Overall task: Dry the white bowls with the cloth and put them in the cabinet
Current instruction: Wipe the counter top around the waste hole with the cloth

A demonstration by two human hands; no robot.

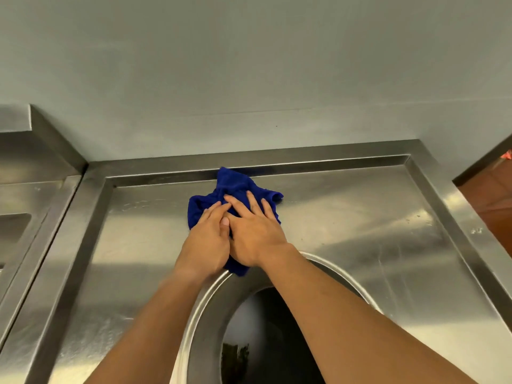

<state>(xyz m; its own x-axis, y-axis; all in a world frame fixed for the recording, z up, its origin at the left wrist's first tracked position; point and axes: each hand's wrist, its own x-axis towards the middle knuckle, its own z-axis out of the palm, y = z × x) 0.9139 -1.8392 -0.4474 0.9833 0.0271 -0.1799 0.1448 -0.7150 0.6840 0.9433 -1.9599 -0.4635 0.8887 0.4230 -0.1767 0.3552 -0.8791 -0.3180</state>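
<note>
Both hands flat on blue cloth (235, 187) at back of steel desk (360, 217). Left hand (205, 242) and right hand (255, 234) grip: fingers spread, pressing, nothing clasped. Cloth soft, light, bunches easily; pinch a gathered fold. No bowls or cabinet visible.

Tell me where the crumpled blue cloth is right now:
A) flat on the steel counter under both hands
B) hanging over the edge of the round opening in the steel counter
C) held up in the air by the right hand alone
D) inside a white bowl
A: the crumpled blue cloth lies on the stainless steel counter, with the left hand and right hand pressed flat on it; no bowl is in view.
</note>
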